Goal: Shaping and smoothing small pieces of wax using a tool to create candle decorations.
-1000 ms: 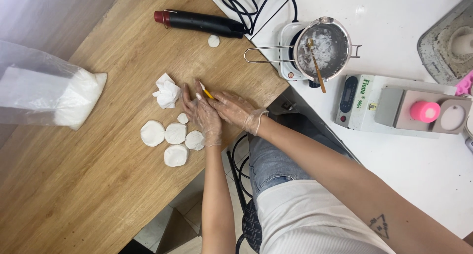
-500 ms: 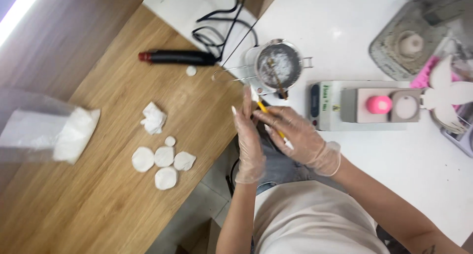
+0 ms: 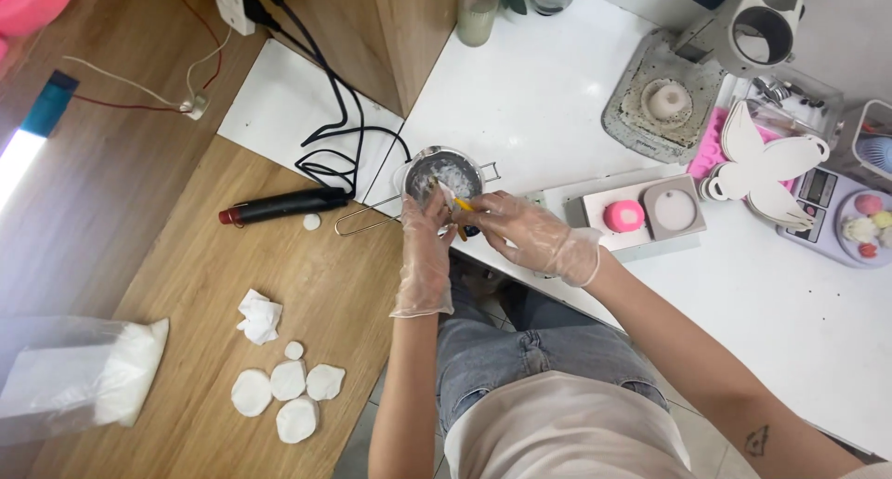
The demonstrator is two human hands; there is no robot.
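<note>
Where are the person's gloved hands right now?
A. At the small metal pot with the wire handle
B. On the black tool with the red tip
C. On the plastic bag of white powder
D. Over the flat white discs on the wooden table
A: both the left hand and the right hand meet at the rim of the small metal pot, with a yellow stick between them.

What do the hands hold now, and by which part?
Right hand grips a thin yellow stick by its lower end; left hand touches it near the tip.

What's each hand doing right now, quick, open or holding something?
Left hand: gloved, fingers closed on something small over the metal pot; what it is cannot be told.
Right hand: gloved, fingers closed on a yellow tool.
</note>
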